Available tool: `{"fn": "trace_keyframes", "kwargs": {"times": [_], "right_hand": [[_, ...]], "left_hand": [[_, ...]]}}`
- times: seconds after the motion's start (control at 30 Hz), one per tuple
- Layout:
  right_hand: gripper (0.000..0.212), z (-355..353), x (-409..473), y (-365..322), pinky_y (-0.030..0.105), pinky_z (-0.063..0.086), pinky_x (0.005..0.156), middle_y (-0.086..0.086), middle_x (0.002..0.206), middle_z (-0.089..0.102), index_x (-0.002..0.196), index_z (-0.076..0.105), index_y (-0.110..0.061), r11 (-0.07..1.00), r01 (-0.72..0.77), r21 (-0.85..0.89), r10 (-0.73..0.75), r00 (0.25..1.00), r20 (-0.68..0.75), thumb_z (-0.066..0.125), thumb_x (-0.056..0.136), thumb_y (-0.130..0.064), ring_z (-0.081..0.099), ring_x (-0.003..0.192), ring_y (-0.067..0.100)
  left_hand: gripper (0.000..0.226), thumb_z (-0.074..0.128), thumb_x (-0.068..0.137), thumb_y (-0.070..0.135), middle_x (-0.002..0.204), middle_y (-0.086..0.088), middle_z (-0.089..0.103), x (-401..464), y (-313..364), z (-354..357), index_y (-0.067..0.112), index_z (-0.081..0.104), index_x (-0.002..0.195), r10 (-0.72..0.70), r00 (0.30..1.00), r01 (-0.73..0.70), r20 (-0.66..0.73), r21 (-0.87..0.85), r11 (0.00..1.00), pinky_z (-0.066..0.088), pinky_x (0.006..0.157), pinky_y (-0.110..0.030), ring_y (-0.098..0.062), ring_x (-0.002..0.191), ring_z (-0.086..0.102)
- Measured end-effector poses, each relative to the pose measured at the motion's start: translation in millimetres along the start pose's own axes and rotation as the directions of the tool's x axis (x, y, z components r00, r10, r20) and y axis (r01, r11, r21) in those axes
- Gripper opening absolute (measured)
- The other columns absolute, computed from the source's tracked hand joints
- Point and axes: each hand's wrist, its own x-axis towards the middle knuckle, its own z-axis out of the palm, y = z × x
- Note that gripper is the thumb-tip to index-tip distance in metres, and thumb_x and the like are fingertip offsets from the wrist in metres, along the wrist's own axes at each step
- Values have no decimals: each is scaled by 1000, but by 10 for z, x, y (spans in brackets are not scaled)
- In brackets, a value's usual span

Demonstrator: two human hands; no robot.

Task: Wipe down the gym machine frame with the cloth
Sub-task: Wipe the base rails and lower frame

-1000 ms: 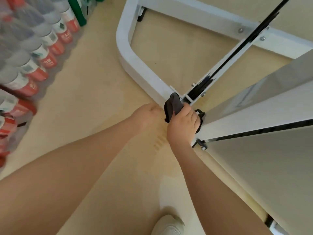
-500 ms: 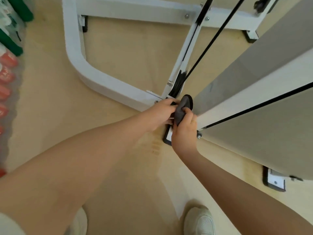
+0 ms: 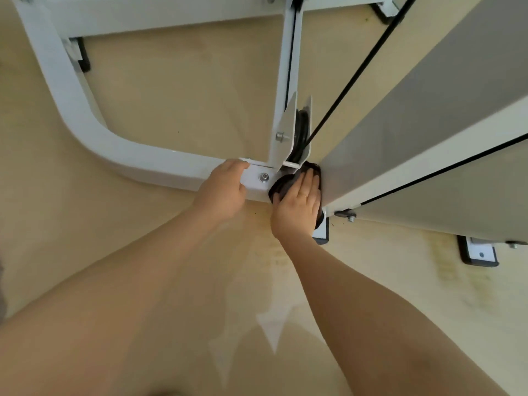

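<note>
View from above, looking down at two bare forearms reaching toward the base of a gym machine frame (image 3: 120,155) on a smooth, pale tan floor (image 3: 171,104). The frame is white-painted metal tubing with a flat, boxy section; its long base rail runs from the far left, bends in a rounded corner, then heads right toward the hands. A flat white bracket plate with a shiny bolt (image 3: 263,176) sits where the rail meets an upright post. Just beyond it, a black pulley wheel (image 3: 301,135) sits between two thin white plates, with a black cable (image 3: 363,67) running up and away to the far right. The dark cloth (image 3: 281,185), soft and bunched into a rounded wad, lies on the rail's right end at the foot of a wide grey-white panel (image 3: 428,115). The right hand (image 3: 297,207) presses it flat, fingers straight and together, pointing away. The left hand (image 3: 223,190) rests on the rail just left of the bolt, fingers relaxed and curved over the edge, holding nothing.
</note>
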Motion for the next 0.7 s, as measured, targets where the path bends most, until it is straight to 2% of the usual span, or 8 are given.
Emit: {"fn": "trace_keyframes", "kwargs": {"times": [0.07, 0.13, 0.17, 0.23, 0.3, 0.37, 0.53, 0.7], "right_hand": [[85, 53, 42, 57, 33, -19, 110, 12, 154, -19, 143, -16, 2, 990, 85, -114, -76, 993, 85, 29, 95, -52, -18, 142, 23], [98, 43, 104, 83, 32, -26, 104, 12, 153, -22, 142, -19, 3, 972, 126, -197, -100, 985, 137, 33, 90, -61, -21, 141, 23], [97, 36, 125, 100, 33, -26, 104, 12, 153, -22, 142, -19, 3, 963, 142, -229, -110, 983, 144, 36, 90, -59, -21, 141, 24], [83, 5, 83, 155, 35, -20, 108, 12, 154, -19, 143, -16, 2, 935, 180, -305, -145, 980, 136, 39, 95, -37, -18, 142, 25], [70, 33, -81, 220, 36, -15, 111, 11, 155, -18, 144, -17, -1, 910, 224, -348, -190, 973, 129, 32, 95, -14, -17, 142, 25], [67, 87, -257, 208, 36, -12, 113, 11, 155, -19, 144, -17, -3, 921, 241, -305, -214, 969, 121, 26, 93, -4, -16, 142, 25], [66, 85, 24, 67, 33, -13, 111, 13, 156, -9, 146, -9, -3, 925, 236, -297, -228, 972, 62, 30, 93, -4, -10, 144, 24], [67, 54, -67, 157, 31, -11, 112, 8, 157, -9, 148, -8, -8, 925, 250, -286, -243, 968, 60, 31, 93, -2, -8, 144, 19]], "left_hand": [[55, 40, 91, 7, 153, -10, 18, 45, -149, -6, 9, 25, 144, 5, 997, -19, 73, 198, 980, 16, 110, -32, -25, 139, 17], [60, 41, 93, 15, 156, -8, 5, 57, -272, 13, 13, 15, 147, -9, 992, -35, 122, 354, 935, 8, 113, -32, -25, 142, 7], [62, 42, 92, 17, 156, -7, 1, 53, -316, 27, 14, 13, 147, 0, 991, -52, 131, 395, 917, 7, 114, -33, -25, 142, 4], [65, 43, 91, 17, 156, -6, -2, 28, -353, 43, 16, 11, 148, 13, 991, -68, 136, 409, 910, 5, 114, -33, -24, 143, 1], [66, 43, 91, 14, 156, -5, -4, 13, -346, 36, 16, 10, 148, 16, 990, -71, 141, 395, 916, 4, 115, -33, -23, 143, 0], [65, 41, 91, 12, 156, -5, -4, 6, -338, 31, 16, 10, 148, 20, 990, -75, 141, 392, 917, 3, 115, -33, -23, 143, -1], [66, 42, 91, 12, 156, -5, -3, 24, -341, 52, 16, 9, 148, 16, 990, -69, 137, 394, 917, 2, 115, -33, -23, 143, -1], [69, 42, 90, 10, 156, -3, -7, 6, -323, 48, 17, 6, 148, -8, 990, -49, 141, 393, 918, 0, 114, -33, -21, 143, -4]]}}
